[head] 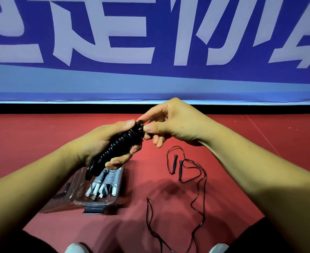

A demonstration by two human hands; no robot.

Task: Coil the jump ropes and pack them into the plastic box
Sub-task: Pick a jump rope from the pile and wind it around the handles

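My left hand (103,141) grips a black jump rope (118,145) wound in tight coils around its handles, held above the box. My right hand (170,123) pinches the rope's end at the top of that bundle between thumb and forefinger. Below, a clear plastic box (95,202) sits on the red floor and holds several coiled grey ropes with white handles (105,183). A second black jump rope (196,181) lies loose on the floor to the right, its two handles (177,166) side by side.
The box's clear lid (64,196) lies open to the left of the box. A blue banner with large white characters (150,42) stands behind the red floor. My white shoe tips (75,248) show at the bottom edge.
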